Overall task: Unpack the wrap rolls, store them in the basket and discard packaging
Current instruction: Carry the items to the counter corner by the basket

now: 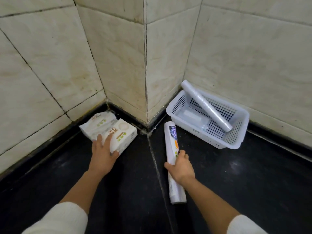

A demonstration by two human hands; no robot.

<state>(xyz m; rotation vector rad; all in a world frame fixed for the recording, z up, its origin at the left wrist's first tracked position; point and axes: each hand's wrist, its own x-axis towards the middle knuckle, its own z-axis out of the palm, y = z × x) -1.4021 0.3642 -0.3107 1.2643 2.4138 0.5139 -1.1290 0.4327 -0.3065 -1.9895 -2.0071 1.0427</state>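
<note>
While the left hand (pixel 104 150) lies flat with fingers spread on a white box (pixel 122 137) in the dark counter's (pixel 253 183) corner, the right hand (pixel 179 168) is wrapped around a packaged roll (pixel 171 142) — gripped near the middle, its far end pointing toward the basket (pixel 184 127). A soft white packet (pixel 99 123) sits just behind the box, against the tiled wall (pixel 118 56). In the white mesh basket by the right wall, a bare clear roll (pixel 206 108) leans diagonally, its upper end above the rim — a flatter item lies beneath it, too unclear to name.
</note>
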